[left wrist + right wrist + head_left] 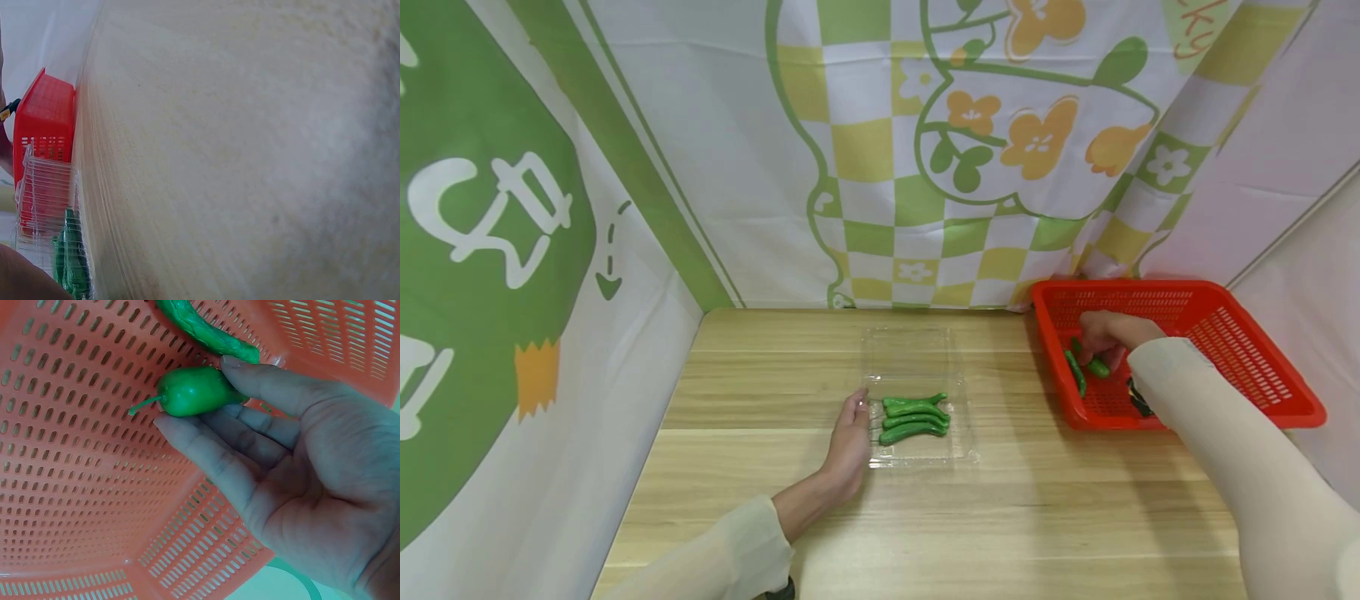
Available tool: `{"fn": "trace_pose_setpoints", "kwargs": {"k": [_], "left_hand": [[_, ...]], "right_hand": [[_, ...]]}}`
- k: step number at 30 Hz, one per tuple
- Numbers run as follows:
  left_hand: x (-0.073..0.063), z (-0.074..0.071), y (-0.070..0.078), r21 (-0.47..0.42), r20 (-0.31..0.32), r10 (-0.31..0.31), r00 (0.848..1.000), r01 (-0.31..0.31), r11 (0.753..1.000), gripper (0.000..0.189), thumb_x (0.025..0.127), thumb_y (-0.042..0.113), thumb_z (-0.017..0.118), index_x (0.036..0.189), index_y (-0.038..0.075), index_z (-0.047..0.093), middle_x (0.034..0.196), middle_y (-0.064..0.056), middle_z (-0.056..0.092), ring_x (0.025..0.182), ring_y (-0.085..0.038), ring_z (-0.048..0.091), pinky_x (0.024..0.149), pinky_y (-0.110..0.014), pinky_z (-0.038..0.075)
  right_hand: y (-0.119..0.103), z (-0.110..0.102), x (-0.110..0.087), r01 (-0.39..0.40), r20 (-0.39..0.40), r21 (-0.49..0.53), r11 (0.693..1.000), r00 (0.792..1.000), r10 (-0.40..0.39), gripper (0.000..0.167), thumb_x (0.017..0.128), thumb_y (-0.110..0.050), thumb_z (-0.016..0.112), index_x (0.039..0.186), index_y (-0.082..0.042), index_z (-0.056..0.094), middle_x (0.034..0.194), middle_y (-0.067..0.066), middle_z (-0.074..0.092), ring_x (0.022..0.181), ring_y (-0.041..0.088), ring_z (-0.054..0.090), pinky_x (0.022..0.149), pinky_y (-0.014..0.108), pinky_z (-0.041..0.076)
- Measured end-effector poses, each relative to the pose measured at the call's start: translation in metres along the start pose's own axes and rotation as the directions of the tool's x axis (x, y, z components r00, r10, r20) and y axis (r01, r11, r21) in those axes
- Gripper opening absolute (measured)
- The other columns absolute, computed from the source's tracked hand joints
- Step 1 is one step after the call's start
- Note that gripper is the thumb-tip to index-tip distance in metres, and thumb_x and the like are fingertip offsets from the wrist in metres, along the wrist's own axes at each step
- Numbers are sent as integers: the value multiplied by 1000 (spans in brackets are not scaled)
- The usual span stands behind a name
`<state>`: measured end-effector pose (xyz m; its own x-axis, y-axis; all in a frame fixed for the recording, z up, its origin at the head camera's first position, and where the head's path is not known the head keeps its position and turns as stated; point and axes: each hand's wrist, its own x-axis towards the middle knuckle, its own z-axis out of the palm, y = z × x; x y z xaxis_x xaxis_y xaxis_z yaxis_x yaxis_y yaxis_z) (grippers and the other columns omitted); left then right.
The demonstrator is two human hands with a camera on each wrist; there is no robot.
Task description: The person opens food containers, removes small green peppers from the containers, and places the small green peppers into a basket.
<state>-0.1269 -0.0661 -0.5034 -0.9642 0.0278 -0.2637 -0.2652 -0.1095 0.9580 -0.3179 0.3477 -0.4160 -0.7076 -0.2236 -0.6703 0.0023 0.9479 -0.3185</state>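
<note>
My right hand (1105, 337) reaches down into the red plastic basket (1285, 408). Between thumb and fingers it pinches a plump green pepper (199, 392) with a thin stem. A longer, wrinkled green chilli (209, 331) lies close to it, along the basket's left wall in the head view. My left hand (847, 450) rests against the left edge of a clear plastic box (958, 450), its fingers fairly straight. Inside the box, several long green chillies (913, 419) lie side by side. The box's clear lid (908, 350) is folded back, away from me. The left wrist view barely shows the left hand.
Both containers stand on a light wooden table (760, 375). A dark item (1138, 398) sits in the basket, partly hidden by the right forearm. Patterned cloth (865, 167) hangs behind the table, with more cloth at both sides.
</note>
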Motion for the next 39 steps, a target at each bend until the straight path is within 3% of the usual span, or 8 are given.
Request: {"fn": "trace_pose_setpoints", "kwargs": {"k": [15,22,26,31,35,39], "left_hand": [[2,0,-3,9,-6,-4,1000,4,1000,52,116,18,22,166,5,23,175,-25,11,162,-44,0,131,-61,0],[2,0,-4,13,-4,-8,1000,8,1000,52,116,18,22,166,6,23,175,-24,11,162,-43,0,132,-61,0],[2,0,-4,11,-2,-5,1000,5,1000,52,116,18,22,166,5,22,175,-24,10,163,-42,-1,132,-60,-1],[2,0,-3,4,1,2,1000,-2,1000,52,116,18,22,166,5,22,175,-24,9,162,-44,-1,131,-61,0],[2,0,-2,-1,-4,11,1000,-11,1000,52,116,18,23,166,4,22,175,-25,10,162,-44,0,131,-62,0],[2,0,-2,0,-8,12,1000,-12,1000,52,116,17,23,166,3,22,175,-25,12,162,-44,1,131,-61,0]], "right_hand": [[0,0,-1,-12,10,-17,1000,1000,13,7,93,2,68,88,5,66,78,13,71,69,19,71,68,35,67],[3,-7,-4,-7,-1,-25,1000,1000,7,10,95,-4,65,96,6,68,89,18,73,80,27,73,74,43,67],[4,-11,-2,-4,-56,-87,996,998,-1,12,95,-5,66,92,5,72,83,16,76,76,27,75,70,42,67],[5,-15,-5,47,-121,-151,987,991,-65,16,96,-7,68,84,4,72,75,15,75,68,23,73,62,38,65],[6,-18,-10,90,-170,-130,987,979,-112,19,94,-9,70,81,3,71,71,13,72,63,21,70,58,34,63],[7,-24,-15,128,-220,-130,983,963,-155,19,94,-11,71,87,7,74,72,12,72,64,20,70,56,32,62]]}}
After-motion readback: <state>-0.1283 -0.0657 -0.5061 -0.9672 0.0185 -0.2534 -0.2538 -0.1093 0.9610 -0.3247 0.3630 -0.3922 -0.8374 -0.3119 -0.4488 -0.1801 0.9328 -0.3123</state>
